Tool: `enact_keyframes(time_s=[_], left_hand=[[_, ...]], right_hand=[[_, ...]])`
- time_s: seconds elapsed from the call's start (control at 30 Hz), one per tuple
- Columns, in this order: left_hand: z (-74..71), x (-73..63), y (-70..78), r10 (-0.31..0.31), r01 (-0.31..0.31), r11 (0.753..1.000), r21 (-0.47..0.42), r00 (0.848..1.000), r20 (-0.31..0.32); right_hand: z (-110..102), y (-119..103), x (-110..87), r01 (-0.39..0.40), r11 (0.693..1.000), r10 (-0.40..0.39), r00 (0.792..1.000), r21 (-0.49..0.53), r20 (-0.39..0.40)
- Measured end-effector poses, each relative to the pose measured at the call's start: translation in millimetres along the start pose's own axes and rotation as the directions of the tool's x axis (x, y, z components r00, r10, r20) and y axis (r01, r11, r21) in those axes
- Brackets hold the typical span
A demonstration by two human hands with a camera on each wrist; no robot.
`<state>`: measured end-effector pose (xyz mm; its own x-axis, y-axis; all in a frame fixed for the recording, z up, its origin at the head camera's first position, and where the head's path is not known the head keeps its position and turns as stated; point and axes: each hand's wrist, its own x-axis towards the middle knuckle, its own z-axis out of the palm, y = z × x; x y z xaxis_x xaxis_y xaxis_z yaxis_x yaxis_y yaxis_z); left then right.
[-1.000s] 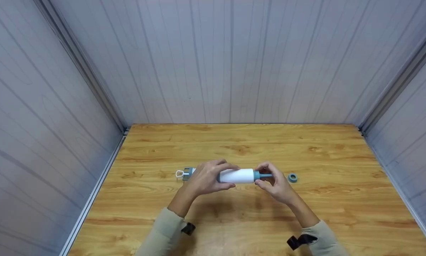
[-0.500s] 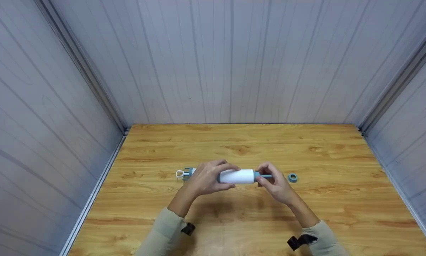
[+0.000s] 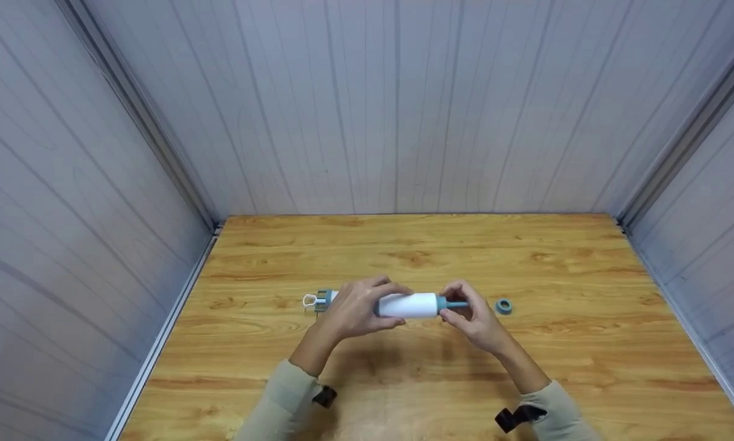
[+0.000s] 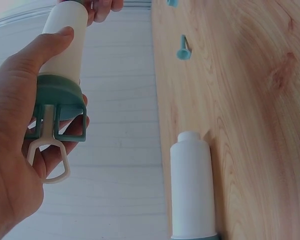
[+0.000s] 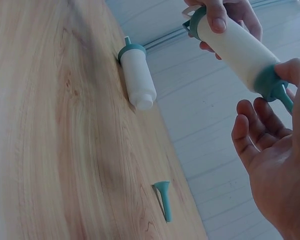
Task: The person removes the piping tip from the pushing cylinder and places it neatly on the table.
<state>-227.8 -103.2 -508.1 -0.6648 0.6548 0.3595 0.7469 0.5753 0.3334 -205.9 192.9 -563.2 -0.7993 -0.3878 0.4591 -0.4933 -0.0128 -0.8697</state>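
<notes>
A large white-and-teal syringe (image 3: 410, 305) is held level above the table between my two hands. My left hand (image 3: 358, 308) grips its rear part, thumb along the white barrel. In the left wrist view its teal finger frame and white loop handle (image 4: 62, 177) lie by the palm. At the front end my right hand (image 3: 474, 312) pinches the teal collar (image 5: 268, 81), from which a narrow nozzle (image 5: 285, 100) sticks out. The other right fingers curve loosely below the collar. Below, on the table, lies a second white barrel (image 5: 136, 75) with a teal cap.
A loose teal nozzle (image 5: 162, 200) with a flared end lies on the wooden table (image 3: 404, 251). Right of my right hand sits a teal ring (image 3: 503, 306). Pale panel walls (image 3: 367, 110) enclose the table at the back and both sides.
My right thumb and fingers shift slightly round the teal collar, the thumb riding up and then coming back down. The left hand keeps its grip, and the syringe stays almost in place.
</notes>
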Motion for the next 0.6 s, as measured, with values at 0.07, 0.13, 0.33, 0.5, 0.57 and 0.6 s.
enact_keyframes(time_s=[0.07,0.13,0.33,0.5,0.57,0.6], left_hand=[[0.2,-0.2,0.9,-0.003,0.003,1.000,-0.002,1.000,0.001],[0.2,-0.5,1.4,-0.005,0.005,1.000,-0.006,1.000,-0.002],[-1.3,-1.6,2.1,0.009,-0.009,1.000,0.010,1.000,-0.010],[-1.7,-2.5,2.0,0.008,-0.008,1.000,0.004,1.000,-0.006],[-1.6,-2.4,1.9,0.006,-0.006,1.000,0.001,1.000,-0.006],[-1.6,-2.4,1.8,0.005,-0.005,1.000,0.001,1.000,-0.007]], right_hand=[[-0.3,0.5,-0.3,-0.002,1.000,0.002,1.000,0.002,0.001],[-0.5,0.5,-0.5,-0.013,1.000,0.013,1.000,-0.002,-0.002],[-0.1,-1.2,0.5,-0.052,0.999,0.052,0.999,-0.012,0.002],[0.3,-3.7,0.7,-0.079,0.997,0.079,0.997,-0.008,0.009],[0.2,-4.3,0.8,-0.083,0.997,0.083,0.996,-0.007,0.011],[0.2,-4.3,0.9,-0.083,0.997,0.083,0.996,-0.005,0.012]])
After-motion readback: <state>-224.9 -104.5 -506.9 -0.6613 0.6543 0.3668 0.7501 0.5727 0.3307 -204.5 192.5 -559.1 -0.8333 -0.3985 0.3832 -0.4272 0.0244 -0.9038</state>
